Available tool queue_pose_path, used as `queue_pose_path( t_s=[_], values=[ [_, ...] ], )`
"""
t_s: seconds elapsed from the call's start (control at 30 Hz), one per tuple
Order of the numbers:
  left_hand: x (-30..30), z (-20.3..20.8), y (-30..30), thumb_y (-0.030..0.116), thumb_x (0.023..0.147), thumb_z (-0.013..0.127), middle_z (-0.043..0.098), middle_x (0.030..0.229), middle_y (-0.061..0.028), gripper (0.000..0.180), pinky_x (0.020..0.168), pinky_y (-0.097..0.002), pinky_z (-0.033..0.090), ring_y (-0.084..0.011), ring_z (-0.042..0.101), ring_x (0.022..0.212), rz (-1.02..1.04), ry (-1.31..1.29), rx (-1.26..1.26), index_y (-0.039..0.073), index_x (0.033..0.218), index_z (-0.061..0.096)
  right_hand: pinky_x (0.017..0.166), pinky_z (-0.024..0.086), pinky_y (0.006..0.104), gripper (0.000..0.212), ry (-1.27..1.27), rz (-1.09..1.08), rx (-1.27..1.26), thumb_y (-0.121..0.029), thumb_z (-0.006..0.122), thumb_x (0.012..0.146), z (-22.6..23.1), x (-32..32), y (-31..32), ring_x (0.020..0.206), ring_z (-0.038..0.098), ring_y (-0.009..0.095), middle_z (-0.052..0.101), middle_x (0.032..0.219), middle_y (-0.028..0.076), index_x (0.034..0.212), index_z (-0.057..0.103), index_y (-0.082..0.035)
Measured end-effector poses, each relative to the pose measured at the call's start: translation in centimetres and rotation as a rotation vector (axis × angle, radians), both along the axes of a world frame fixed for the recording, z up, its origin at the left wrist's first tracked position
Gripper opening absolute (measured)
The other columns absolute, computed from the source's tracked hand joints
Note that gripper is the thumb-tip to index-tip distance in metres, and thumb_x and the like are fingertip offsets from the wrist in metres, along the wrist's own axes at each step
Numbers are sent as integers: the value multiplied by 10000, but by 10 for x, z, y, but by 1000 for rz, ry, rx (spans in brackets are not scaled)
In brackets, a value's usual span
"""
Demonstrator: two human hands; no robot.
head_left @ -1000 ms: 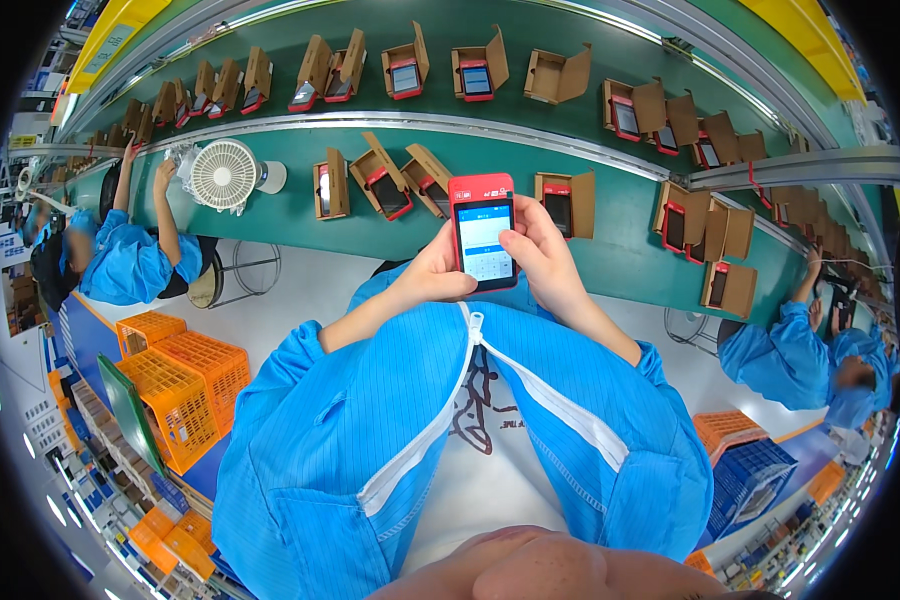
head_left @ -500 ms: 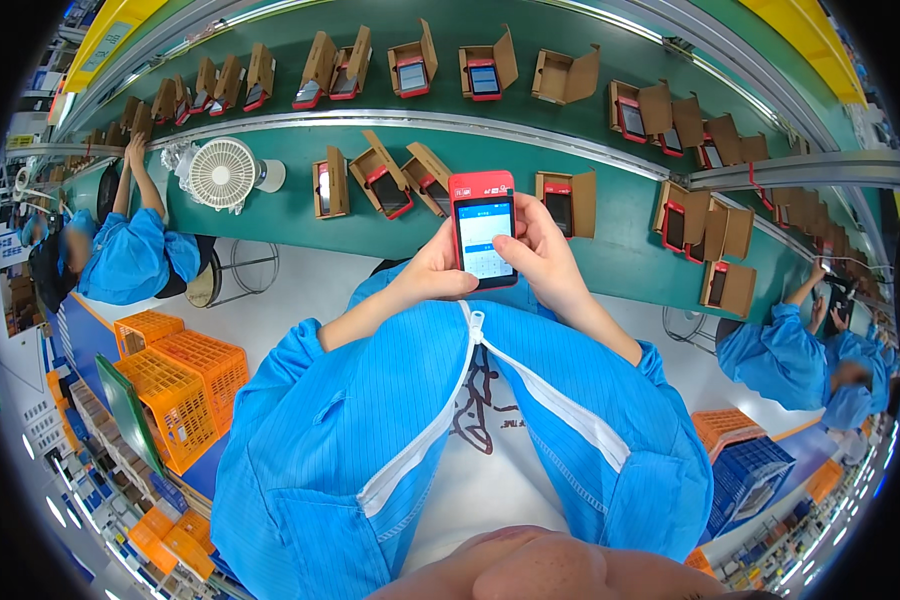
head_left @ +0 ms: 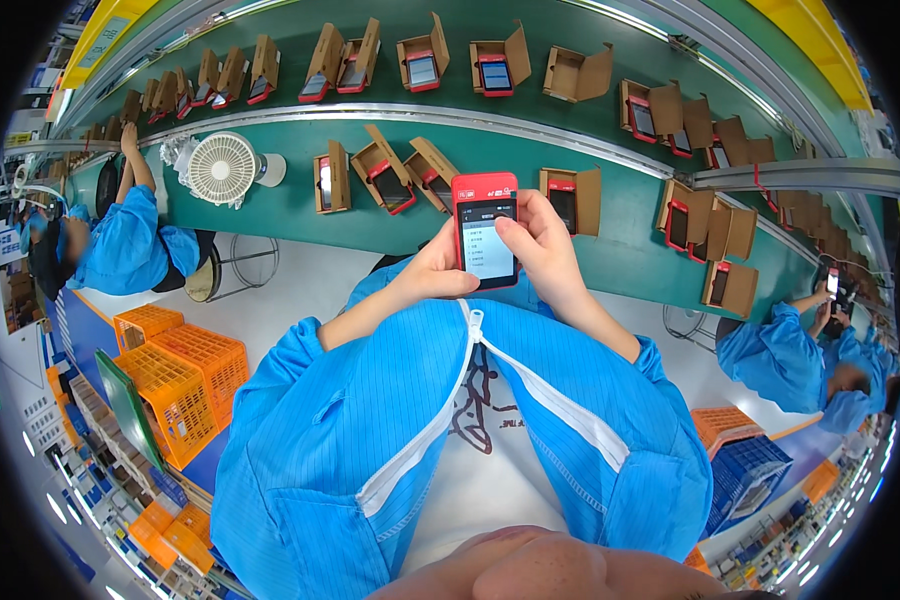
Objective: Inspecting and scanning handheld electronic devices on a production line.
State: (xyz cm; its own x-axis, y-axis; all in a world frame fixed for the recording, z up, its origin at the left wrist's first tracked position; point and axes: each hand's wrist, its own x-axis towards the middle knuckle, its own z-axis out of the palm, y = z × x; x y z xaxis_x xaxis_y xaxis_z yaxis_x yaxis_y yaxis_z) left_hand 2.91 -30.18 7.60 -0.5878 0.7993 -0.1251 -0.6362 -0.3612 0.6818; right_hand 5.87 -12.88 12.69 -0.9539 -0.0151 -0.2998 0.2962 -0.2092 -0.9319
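My left hand (head_left: 432,272) grips the lower left side of a red handheld payment terminal (head_left: 488,252), its thumb along the bottom edge. On the other side, my right hand (head_left: 547,255) wraps the edge, and its thumb lies over the upper right of the touchscreen. A pale list under a dark bar is lit on the screen. The terminal is held upright above the near edge of the green bench (head_left: 300,240). Just beyond it are an open cardboard box (head_left: 432,175) on the left and another box with a red terminal (head_left: 564,205) on the right.
Several open boxes with terminals line the far green surface, among them an empty box (head_left: 578,75). A white fan (head_left: 222,170) stands at left. Co-workers in blue sit at left (head_left: 135,250) and right (head_left: 770,355). Orange crates (head_left: 195,375) and a blue crate (head_left: 750,480) flank me.
The terminal's screen has switched from a keypad page to a list. My right thumb has moved up the screen. At right, a lit device now shows in a co-worker's hand.
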Motion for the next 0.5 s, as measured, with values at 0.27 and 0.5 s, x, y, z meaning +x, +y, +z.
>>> queue_pose_path(
  t_s=[0.27, 0.5],
  values=[
    [0, 12, 8, 44, 659, 624, 337, 1423, -133, 946, 1094, -400, 285, -267, 360, 1320, 66, -226, 166, 96, 1463, 129, 799, 495, 300, 581, 199, -45, 446, -227, 665, 832, -6, 7, -2, 1011, 575, 207, 517, 1190, 177, 1264, 377, 35],
    [-14, 11, 19, 264, 670, 679, 258, 1475, -123, 1006, 1118, -405, 208, -277, 270, 1365, 122, -201, 172, 101, 1475, 99, 911, 463, 424, 865, 168, 120, 916, -293, 734, 737, -10, 3, -7, 1101, 514, 434, 401, 1264, 277, 1360, 254, 66]
  ],
)
